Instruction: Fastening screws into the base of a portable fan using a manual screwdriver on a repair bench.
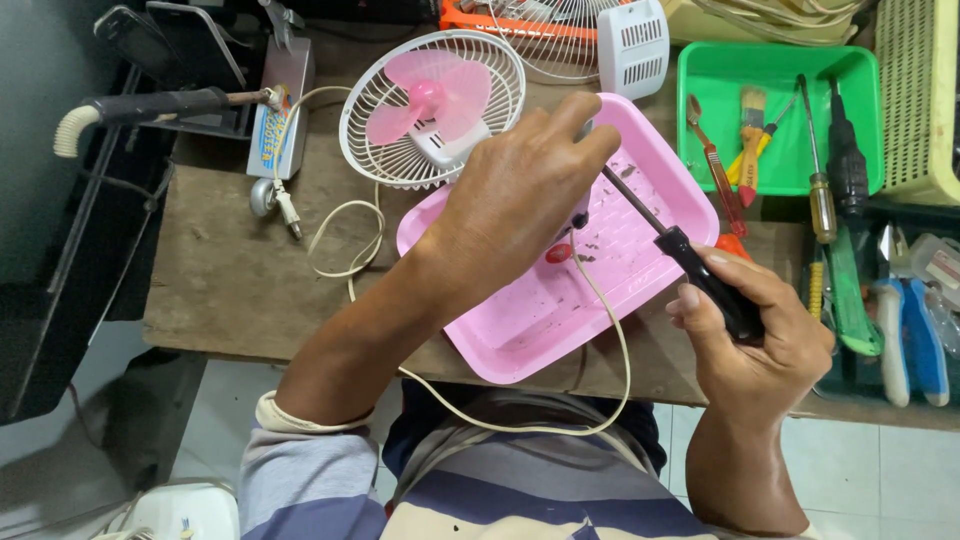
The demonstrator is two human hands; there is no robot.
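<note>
Wooden bench (230, 270): pink tray (640, 215), screwdriver (700, 275) (black-handled) in right hand (765, 335).

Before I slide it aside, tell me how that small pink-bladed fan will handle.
The fan is probably light: thin white wire cage, plastic blades. It lies tilted on the table, so it may rock or tip. Its cream cord is slack and looped, likely to drag or snag.

Looks like a little home repair workshop: a worn wooden tabletop (230, 270) is carrying a stripped pink fan (432, 105), with screwdrivers and brushes sitting in a green tray (780, 70) at 2 o'clock.
</note>
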